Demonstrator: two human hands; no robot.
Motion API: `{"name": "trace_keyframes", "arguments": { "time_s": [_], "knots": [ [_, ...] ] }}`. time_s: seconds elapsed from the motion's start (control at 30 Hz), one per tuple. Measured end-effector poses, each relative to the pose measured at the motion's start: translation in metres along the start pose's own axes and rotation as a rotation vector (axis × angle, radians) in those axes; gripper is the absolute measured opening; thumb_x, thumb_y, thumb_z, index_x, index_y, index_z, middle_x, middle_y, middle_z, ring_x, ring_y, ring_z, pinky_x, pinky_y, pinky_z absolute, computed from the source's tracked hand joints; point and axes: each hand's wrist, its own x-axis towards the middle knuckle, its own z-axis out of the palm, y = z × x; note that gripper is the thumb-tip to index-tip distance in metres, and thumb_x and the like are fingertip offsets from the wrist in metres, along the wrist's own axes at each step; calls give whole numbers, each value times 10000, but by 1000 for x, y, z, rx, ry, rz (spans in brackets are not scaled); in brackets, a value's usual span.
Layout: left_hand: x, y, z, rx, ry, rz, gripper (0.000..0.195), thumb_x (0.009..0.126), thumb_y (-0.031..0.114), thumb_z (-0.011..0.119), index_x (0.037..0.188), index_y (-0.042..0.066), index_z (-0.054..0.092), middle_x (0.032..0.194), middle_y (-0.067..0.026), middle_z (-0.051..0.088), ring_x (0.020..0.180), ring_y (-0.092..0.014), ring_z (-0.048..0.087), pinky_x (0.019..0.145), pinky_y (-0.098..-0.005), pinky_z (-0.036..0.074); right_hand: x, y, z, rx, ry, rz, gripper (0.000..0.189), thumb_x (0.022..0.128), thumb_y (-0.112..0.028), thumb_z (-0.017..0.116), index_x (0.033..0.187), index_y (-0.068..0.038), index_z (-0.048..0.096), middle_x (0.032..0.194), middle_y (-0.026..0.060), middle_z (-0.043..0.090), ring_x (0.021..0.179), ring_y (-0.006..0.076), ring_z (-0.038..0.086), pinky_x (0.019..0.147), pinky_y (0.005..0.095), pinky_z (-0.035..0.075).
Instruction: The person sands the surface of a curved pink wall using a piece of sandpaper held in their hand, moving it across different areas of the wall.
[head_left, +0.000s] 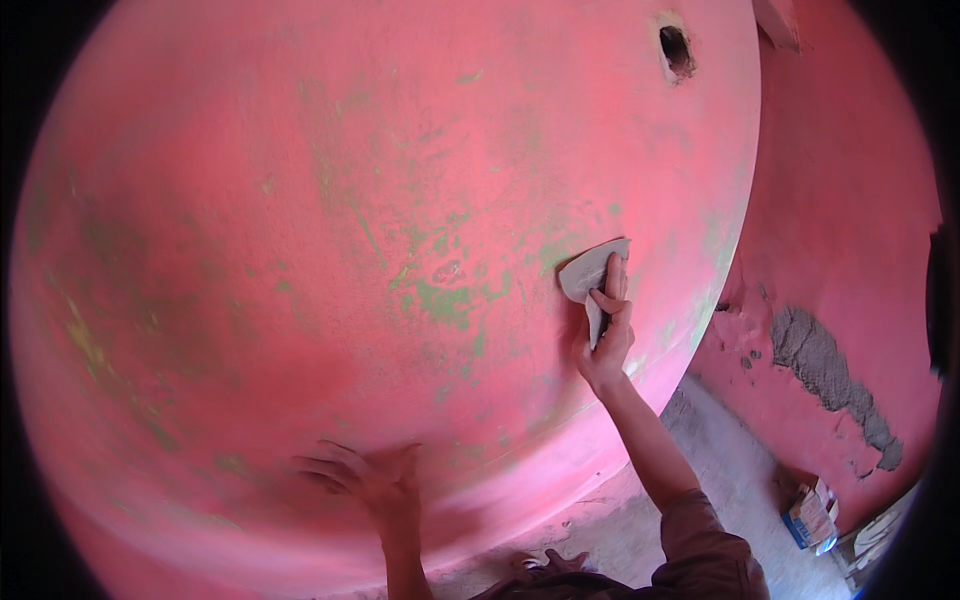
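Observation:
Before me stands a pink painted wall (360, 150), with worn green and yellowish patches showing through its surface. A grey folded sheet, apparently sandpaper (587, 276), lies against the wall right of the patchy middle. My right hand (611, 341) grips it, fingers stretched over the sheet and one flap hanging by the palm. Lower down, toward the left, my left hand (382, 484) is spread at the wall with nothing in it. Whether its palm presses on the surface cannot be seen.
A rough rectangular hole (676, 51) opens in the wall at upper right. Past the wall's right edge, another pink wall (840, 225) carries a grey cement patch (821, 367). A torn cardboard box (810, 521) sits on the concrete floor (727, 431). My feet (562, 561) show below.

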Motion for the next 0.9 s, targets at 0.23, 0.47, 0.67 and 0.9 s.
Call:
{"name": "trace_keyframes", "arguments": {
  "time_s": [0.23, 0.47, 0.67, 0.9],
  "knots": [
    [-4, -1, 6, -85, -82, -28, 1104, 802, 595, 668, 1529, 73, 20, 1517, -354, -136, 1373, -609, -57, 1033, -727, 130, -105, 19, 1, -182, -901, -810, 392, 913, -252, 523, 1285, -131, 529, 1294, 68, 580, 1054, 242, 635, 919, 413, 501],
    [-9, -3, -3, -73, -57, 4, 1128, 792, 544, 710, 1523, 51, 7, 1510, -363, -139, 1373, -603, -79, 1061, -704, 105, 4, 17, -7, -342, -23, -664, 509, 828, -152, 643, 1290, -3, 487, 1348, 228, 510, 1164, 390, 558, 1034, 478, 413],
    [-9, -6, 0, -113, -93, -30, 1131, 788, 540, 717, 1526, 56, 10, 1518, -351, -130, 1374, -603, -69, 1058, -708, 117, -64, 12, -32, -534, -1132, -568, 349, 858, -251, 576, 1173, -110, 622, 1258, 50, 604, 1097, 229, 613, 965, 372, 473],
    [-13, -6, 7, -68, -69, -9, 1146, 764, 524, 743, 1530, 61, 28, 1528, -341, -112, 1384, -587, -66, 1057, -707, 125, 2, 58, -56, -202, -76, -99, 672, 795, -83, 684, 1391, 1, 385, 1387, 231, 458, 1267, 364, 469, 1045, 434, 383]
  ]
}}
